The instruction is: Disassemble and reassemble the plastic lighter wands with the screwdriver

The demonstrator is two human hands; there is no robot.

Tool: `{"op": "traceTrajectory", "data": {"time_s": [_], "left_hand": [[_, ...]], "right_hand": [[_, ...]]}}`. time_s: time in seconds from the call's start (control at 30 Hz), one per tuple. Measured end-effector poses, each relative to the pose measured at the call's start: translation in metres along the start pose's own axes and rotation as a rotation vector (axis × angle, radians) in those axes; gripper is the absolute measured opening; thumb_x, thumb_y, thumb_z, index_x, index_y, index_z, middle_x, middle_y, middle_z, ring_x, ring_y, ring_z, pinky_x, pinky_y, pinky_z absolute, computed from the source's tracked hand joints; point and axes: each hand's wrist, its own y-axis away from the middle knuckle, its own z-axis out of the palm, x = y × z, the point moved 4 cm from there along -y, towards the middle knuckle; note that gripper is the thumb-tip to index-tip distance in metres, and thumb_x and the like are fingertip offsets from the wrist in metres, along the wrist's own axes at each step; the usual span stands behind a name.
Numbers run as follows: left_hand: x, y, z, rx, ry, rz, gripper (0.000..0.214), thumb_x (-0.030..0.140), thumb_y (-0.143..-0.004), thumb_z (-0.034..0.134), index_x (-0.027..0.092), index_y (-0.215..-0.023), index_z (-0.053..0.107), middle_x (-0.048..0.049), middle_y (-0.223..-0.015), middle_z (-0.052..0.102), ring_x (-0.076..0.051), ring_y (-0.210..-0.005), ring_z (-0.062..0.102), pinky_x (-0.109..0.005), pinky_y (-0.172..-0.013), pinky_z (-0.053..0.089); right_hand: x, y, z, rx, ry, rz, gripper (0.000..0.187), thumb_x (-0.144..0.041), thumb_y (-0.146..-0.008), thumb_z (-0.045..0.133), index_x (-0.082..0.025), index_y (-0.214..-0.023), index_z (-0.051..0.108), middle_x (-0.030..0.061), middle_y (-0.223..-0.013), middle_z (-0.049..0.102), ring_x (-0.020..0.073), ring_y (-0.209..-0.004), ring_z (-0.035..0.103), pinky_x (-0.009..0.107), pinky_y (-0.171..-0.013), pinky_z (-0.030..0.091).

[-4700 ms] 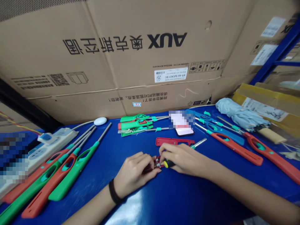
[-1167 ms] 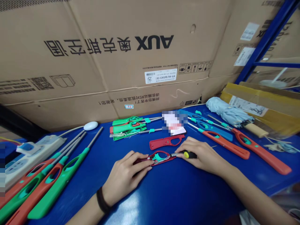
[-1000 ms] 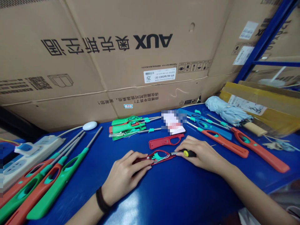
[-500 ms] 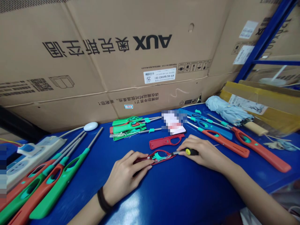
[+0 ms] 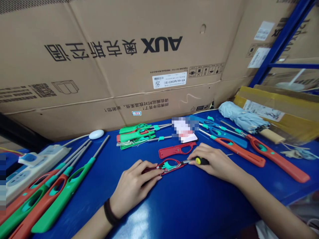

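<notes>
My left hand [image 5: 134,184] presses down on the handle end of an opened red lighter half [image 5: 169,165], whose teal trigger and wires show inside. My right hand [image 5: 214,161] is closed around a small screwdriver with a black and yellow handle [image 5: 200,161]; its tip points left into the lighter half. The detached red cover shell [image 5: 176,150] lies just behind them on the blue table [image 5: 189,205].
Long red and green lighters [image 5: 50,196] lie at the left beside a white power strip [image 5: 30,166]. More green ones [image 5: 137,132], a phone [image 5: 185,131], blue and red lighters [image 5: 239,152] and a folded umbrella [image 5: 244,119] lie behind. Big cardboard boxes [image 5: 124,59] close the back.
Since 4.7 s ago the lighter half has been turned lengthwise and the screwdriver tip now works at its right end. Over the last second the hands barely moved.
</notes>
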Motion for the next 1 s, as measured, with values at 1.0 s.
{"op": "traceTrajectory", "data": {"time_s": [1.0], "left_hand": [[0.027, -0.033, 0.033, -0.1, -0.092, 0.143, 0.03, 0.017, -0.094, 0.043, 0.023, -0.119, 0.057, -0.0056, -0.113, 0.065, -0.019, -0.098, 0.064, -0.031, -0.071, 0.06]], "right_hand": [[-0.002, 0.002, 0.004, -0.071, 0.191, -0.136, 0.043, -0.002, -0.079, 0.051, -0.028, -0.11, 0.065, 0.0033, -0.103, 0.065, 0.0183, -0.095, 0.06, 0.028, -0.075, 0.047]]}}
